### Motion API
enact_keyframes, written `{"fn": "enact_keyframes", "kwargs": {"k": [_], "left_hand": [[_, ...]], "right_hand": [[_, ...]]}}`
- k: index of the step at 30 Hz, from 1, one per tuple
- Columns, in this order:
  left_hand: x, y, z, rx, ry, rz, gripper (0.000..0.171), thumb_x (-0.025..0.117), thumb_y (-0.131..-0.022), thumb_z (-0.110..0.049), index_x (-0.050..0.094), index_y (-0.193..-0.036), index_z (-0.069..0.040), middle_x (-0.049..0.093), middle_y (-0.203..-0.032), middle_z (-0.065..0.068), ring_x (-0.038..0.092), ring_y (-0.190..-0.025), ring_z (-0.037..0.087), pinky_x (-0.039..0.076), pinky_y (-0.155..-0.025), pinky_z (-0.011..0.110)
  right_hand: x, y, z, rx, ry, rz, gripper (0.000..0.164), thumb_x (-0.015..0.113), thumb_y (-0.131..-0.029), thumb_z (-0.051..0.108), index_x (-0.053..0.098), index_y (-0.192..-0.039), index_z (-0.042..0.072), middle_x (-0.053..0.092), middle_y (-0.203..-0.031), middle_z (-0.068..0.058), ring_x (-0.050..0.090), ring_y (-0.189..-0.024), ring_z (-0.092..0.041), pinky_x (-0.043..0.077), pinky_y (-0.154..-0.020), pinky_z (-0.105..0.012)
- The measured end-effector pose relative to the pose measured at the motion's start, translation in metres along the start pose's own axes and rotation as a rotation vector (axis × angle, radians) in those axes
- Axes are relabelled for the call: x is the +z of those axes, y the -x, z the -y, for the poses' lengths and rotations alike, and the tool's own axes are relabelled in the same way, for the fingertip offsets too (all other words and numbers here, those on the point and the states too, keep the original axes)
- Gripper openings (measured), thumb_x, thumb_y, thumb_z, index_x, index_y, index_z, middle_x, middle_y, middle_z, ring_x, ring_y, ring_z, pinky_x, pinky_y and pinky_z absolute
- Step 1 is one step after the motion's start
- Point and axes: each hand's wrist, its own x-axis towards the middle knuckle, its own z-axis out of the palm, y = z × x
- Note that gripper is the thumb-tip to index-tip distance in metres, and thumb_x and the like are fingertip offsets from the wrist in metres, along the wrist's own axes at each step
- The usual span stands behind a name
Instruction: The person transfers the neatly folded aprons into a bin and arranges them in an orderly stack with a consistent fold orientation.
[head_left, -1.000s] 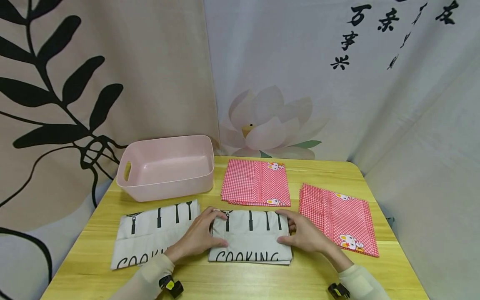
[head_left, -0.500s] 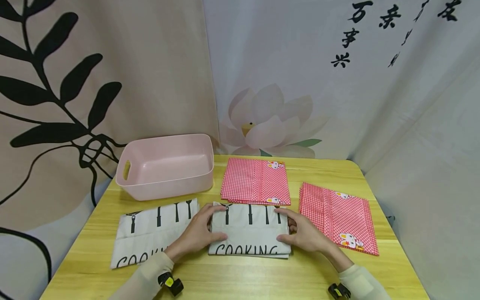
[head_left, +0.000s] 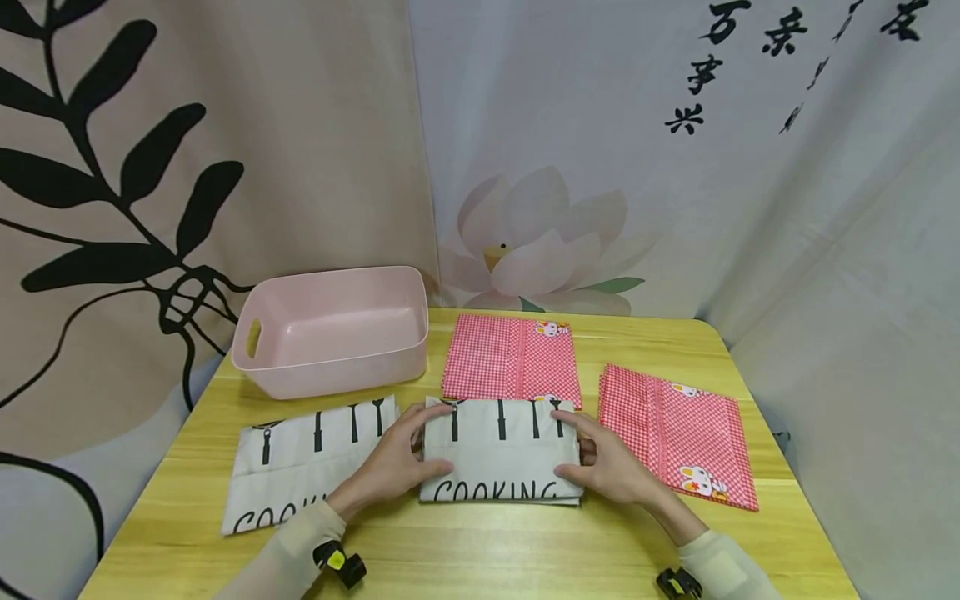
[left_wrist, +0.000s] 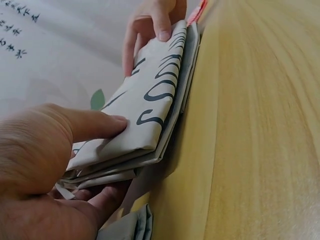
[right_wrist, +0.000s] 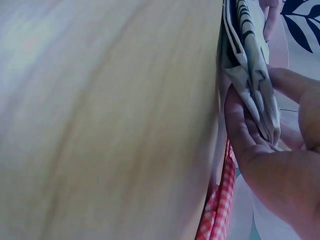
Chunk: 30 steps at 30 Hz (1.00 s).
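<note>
Between both hands is a folded white cloth [head_left: 501, 450] with black utensil prints and the word COOKING. My left hand [head_left: 397, 450] grips its left edge, thumb on top and some fingers underneath, as the left wrist view shows. At the opposite edge, my right hand [head_left: 607, 462] pinches it the same way; in the right wrist view its layered folds [right_wrist: 257, 95] sit between thumb and fingers. The cloth is raised off the table, and its far edge overlaps the front of a red checked folded cloth [head_left: 510, 358] in the head view.
A matching white folded cloth [head_left: 300, 467] lies at the left, partly behind my left forearm. Another red checked cloth [head_left: 678, 437] with rabbit prints lies at the right. The pink basket [head_left: 330, 379] stands at the back left of the wooden table [head_left: 525, 550], before a curtain [head_left: 337, 142].
Both hands have carried the white cloth a little away from me, so it now covers the front edge of the middle red cloth. The other cloths and the basket stay put.
</note>
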Motion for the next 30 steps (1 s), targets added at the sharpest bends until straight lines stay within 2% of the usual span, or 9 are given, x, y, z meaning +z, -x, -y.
{"fn": "enact_keyframes", "kwargs": {"k": [5,9,12,16,19,22,26,30], "left_hand": [[-0.003,0.0,-0.002,0.007,0.009,0.012,0.089,0.098,-0.088,-0.024,0.055,-0.165,-0.04,0.05,-0.173,0.002,0.051,-0.157,0.041,0.044,-0.126,0.078],[-0.006,0.001,-0.004,0.01,-0.002,0.018,0.093,0.098,-0.089,-0.027,0.051,-0.168,-0.041,0.04,-0.181,0.011,0.043,-0.163,0.051,0.038,-0.124,0.086],[-0.008,0.002,-0.006,0.021,-0.013,0.021,0.094,0.097,-0.09,-0.028,0.049,-0.17,-0.041,0.034,-0.184,0.017,0.04,-0.164,0.056,0.039,-0.123,0.087],[-0.012,0.001,-0.009,0.036,-0.008,0.023,0.094,0.097,-0.091,-0.027,0.049,-0.17,-0.041,0.033,-0.184,0.018,0.04,-0.163,0.057,0.055,-0.116,0.074],[-0.015,0.0,-0.011,0.035,0.005,0.029,0.093,0.096,-0.092,-0.028,0.048,-0.17,-0.041,0.028,-0.186,0.021,0.036,-0.165,0.059,0.062,-0.112,0.064],[-0.02,0.0,-0.013,0.034,0.055,0.043,0.093,0.095,-0.093,-0.026,0.047,-0.172,-0.038,0.018,-0.188,0.025,0.032,-0.166,0.061,0.064,-0.112,0.057],[-0.025,-0.001,-0.015,0.041,0.142,0.066,0.093,0.093,-0.095,-0.02,0.045,-0.174,-0.033,0.009,-0.188,0.029,0.04,-0.161,0.064,0.066,-0.109,0.046],[-0.029,-0.002,-0.017,0.05,0.176,0.075,0.093,0.092,-0.096,-0.017,0.044,-0.174,-0.034,0.009,-0.188,0.028,0.048,-0.156,0.063,0.067,-0.107,0.037]], "right_hand": [[0.0,0.0,0.002,0.01,-0.058,-0.003,0.09,0.082,-0.099,0.0,0.034,-0.175,0.002,0.047,-0.165,-0.039,0.067,-0.139,-0.057,0.069,-0.101,-0.032],[-0.001,-0.001,0.004,0.035,-0.064,-0.024,0.09,0.082,-0.099,0.0,0.034,-0.176,0.005,0.043,-0.168,-0.038,0.07,-0.136,-0.054,0.07,-0.097,-0.034],[-0.002,-0.001,0.007,0.042,-0.062,-0.038,0.091,0.082,-0.099,0.0,0.035,-0.176,0.008,0.041,-0.169,-0.036,0.072,-0.134,-0.051,0.071,-0.096,-0.034],[-0.003,-0.002,0.01,0.025,-0.058,-0.043,0.09,0.082,-0.1,0.001,0.035,-0.177,0.01,0.039,-0.17,-0.035,0.071,-0.134,-0.054,0.071,-0.095,-0.034],[-0.004,-0.002,0.011,0.012,-0.063,-0.042,0.09,0.081,-0.1,0.001,0.035,-0.177,0.01,0.037,-0.171,-0.035,0.071,-0.134,-0.056,0.07,-0.096,-0.034],[-0.005,-0.004,0.013,0.004,-0.078,-0.044,0.09,0.08,-0.1,0.0,0.034,-0.177,0.01,0.037,-0.171,-0.036,0.072,-0.133,-0.055,0.071,-0.096,-0.034],[-0.005,-0.006,0.017,-0.012,-0.093,-0.053,0.09,0.08,-0.101,-0.001,0.034,-0.177,0.012,0.031,-0.175,-0.036,0.073,-0.132,-0.054,0.071,-0.095,-0.035],[-0.006,-0.008,0.022,-0.027,-0.097,-0.065,0.09,0.08,-0.101,0.0,0.035,-0.177,0.013,0.025,-0.179,-0.034,0.072,-0.133,-0.054,0.071,-0.095,-0.034]]}}
